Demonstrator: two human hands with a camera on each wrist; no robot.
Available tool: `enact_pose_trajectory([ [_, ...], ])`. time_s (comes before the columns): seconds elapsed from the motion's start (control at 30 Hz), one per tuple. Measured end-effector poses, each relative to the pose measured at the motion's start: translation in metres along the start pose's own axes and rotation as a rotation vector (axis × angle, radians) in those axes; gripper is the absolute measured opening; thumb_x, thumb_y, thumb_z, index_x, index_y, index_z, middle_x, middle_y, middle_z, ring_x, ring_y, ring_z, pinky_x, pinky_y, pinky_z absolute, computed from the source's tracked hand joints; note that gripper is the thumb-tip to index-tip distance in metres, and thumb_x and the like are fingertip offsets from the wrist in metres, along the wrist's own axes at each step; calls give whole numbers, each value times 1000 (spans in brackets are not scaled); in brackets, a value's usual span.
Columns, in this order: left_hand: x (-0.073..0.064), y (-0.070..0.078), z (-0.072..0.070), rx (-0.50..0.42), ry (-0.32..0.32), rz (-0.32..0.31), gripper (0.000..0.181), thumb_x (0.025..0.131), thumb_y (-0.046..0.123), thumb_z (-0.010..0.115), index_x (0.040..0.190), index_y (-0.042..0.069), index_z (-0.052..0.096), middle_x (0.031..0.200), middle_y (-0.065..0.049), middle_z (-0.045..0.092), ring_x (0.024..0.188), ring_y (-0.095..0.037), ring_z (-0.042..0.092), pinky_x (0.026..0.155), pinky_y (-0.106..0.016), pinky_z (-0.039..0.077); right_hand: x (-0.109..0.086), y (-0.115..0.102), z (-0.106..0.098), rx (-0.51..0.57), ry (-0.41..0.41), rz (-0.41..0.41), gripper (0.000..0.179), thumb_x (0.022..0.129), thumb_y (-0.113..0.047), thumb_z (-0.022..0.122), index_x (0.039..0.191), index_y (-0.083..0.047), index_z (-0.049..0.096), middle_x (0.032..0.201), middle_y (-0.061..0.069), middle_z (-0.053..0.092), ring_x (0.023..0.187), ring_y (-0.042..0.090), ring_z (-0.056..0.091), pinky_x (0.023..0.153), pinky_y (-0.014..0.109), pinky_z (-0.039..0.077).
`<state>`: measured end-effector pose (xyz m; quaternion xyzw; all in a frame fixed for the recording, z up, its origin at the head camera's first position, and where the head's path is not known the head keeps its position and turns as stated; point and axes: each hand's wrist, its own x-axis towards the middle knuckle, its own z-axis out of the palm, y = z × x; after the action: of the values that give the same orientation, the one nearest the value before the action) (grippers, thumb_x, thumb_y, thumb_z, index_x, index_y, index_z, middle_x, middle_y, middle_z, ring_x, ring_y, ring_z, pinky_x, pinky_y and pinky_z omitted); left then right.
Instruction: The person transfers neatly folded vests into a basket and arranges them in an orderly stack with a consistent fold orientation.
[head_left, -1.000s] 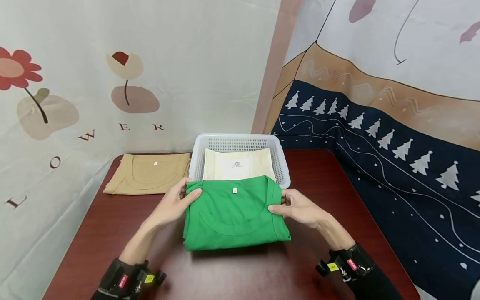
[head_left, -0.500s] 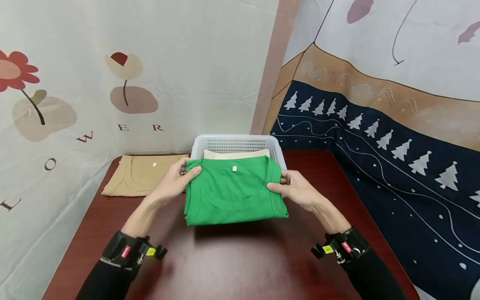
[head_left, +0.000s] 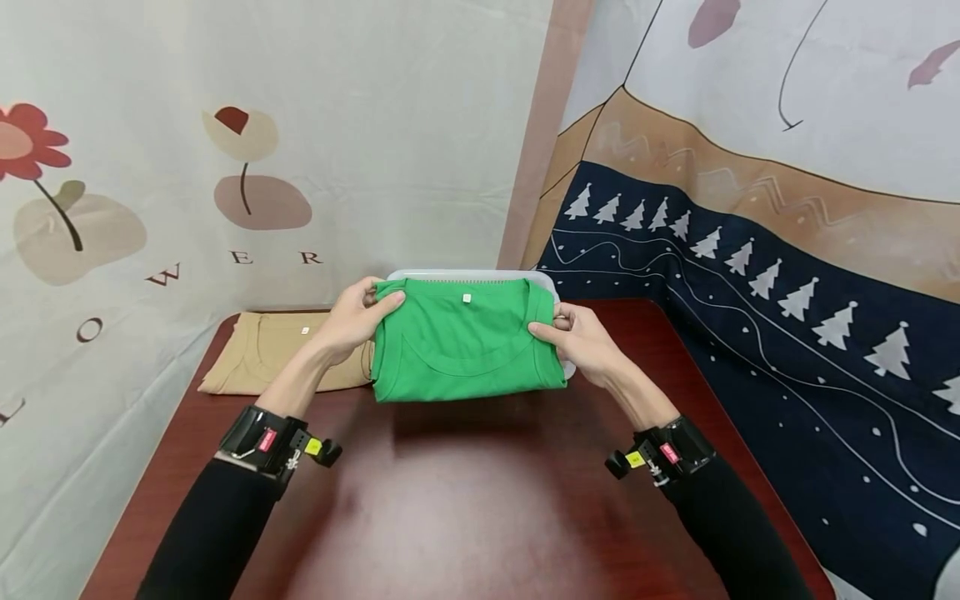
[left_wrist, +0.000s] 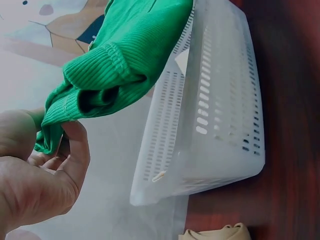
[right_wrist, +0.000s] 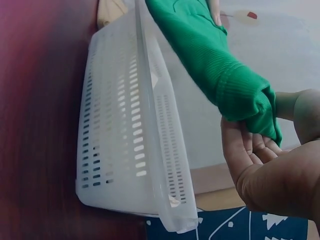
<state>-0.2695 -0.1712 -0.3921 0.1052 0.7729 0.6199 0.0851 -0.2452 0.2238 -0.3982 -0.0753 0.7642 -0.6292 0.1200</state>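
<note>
A folded green shirt [head_left: 468, 342] with a small white neck tag is held up by both hands, over the white plastic basket [head_left: 472, 274]. My left hand [head_left: 356, 317] pinches its left top corner, thumb in front. At the opposite corner my right hand [head_left: 585, 337] grips the cloth the same way. In the left wrist view the shirt [left_wrist: 130, 60] hangs above the rim of the perforated basket [left_wrist: 220, 115], with ribbed cuffs folded at its end. From the right wrist the hand [right_wrist: 270, 160] shows fingers curled under the cloth. The shirt hides most of the basket's inside.
A folded tan shirt [head_left: 262, 350] lies at the back left of the dark red table [head_left: 465, 508], beside the basket. Printed cloth hangs [head_left: 375, 142] stand behind the table, and a navy one [head_left: 750, 333] runs along the right side.
Both hands have carried the green shirt forward and up from in front of the basket to over it. The cream folded cloth in the basket is now hidden in the head view.
</note>
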Motion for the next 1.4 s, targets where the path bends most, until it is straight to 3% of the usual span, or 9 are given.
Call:
enact_pose_trajectory([
  [0.27, 28, 4, -4, 59, -2, -51, 49, 119, 31, 59, 151, -4, 49, 114, -6, 71, 83, -6, 74, 73, -26, 65, 20, -3, -4, 3, 16, 15, 21, 112, -14, 69, 125, -3, 57, 79, -12, 59, 72, 5, 67, 63, 21, 58],
  [0.47, 46, 7, -3, 109, -5, -65, 51, 119, 33, 58, 151, -6, 48, 124, -16, 69, 83, -4, 73, 73, -24, 65, 34, -4, -7, 9, 15, 13, 17, 113, -13, 67, 122, -6, 55, 76, -13, 43, 69, 5, 64, 60, 20, 55],
  [0.7, 65, 2, -4, 156, 9, -95, 48, 119, 32, 57, 146, -7, 51, 132, -24, 68, 82, -3, 71, 74, -21, 64, 51, -1, -11, -47, 21, 58, 21, 114, -15, 67, 128, -4, 55, 82, -9, 60, 73, 6, 72, 64, 22, 61],
  [0.97, 76, -9, -1, 290, 16, -116, 43, 119, 34, 58, 138, -5, 56, 128, -24, 68, 85, -12, 67, 67, -25, 59, 67, 8, -11, -139, 6, 129, 18, 114, -15, 67, 118, -5, 53, 78, -8, 48, 67, 6, 58, 59, 22, 49],
  [1.07, 86, -20, 0, 415, 30, -94, 43, 118, 34, 60, 132, -6, 59, 118, -24, 67, 87, -21, 63, 71, -32, 55, 71, 11, -11, -202, 1, 143, 17, 114, -15, 65, 110, -6, 51, 75, -9, 39, 66, 6, 50, 58, 22, 45],
  [1.2, 131, -69, -6, 562, 87, -81, 43, 114, 49, 65, 118, 7, 62, 102, -10, 61, 89, -23, 56, 76, -41, 50, 75, 14, -11, -314, 10, 131, 20, 114, -14, 65, 102, -6, 50, 71, -9, 35, 62, 8, 41, 57, 23, 40],
  [1.27, 151, -89, -8, 596, 89, -98, 47, 112, 55, 65, 120, 9, 62, 107, -11, 62, 97, -27, 56, 81, -45, 51, 77, 16, -10, -364, 15, 127, 22, 113, -14, 65, 100, -5, 50, 73, -7, 37, 62, 9, 42, 57, 24, 41],
  [1.33, 152, -85, -6, 640, 90, -122, 47, 113, 54, 64, 126, 9, 63, 115, -13, 65, 103, -29, 58, 84, -48, 53, 79, 17, -8, -421, 21, 125, 20, 113, -14, 66, 103, -3, 53, 78, -4, 42, 67, 11, 47, 58, 24, 45],
  [1.4, 162, -97, -7, 652, 77, -136, 51, 113, 55, 63, 132, 7, 61, 123, -17, 65, 110, -33, 59, 87, -49, 52, 82, 19, -5, -490, 32, 117, 19, 112, -15, 67, 105, -1, 56, 85, 0, 47, 74, 14, 53, 61, 25, 50],
])
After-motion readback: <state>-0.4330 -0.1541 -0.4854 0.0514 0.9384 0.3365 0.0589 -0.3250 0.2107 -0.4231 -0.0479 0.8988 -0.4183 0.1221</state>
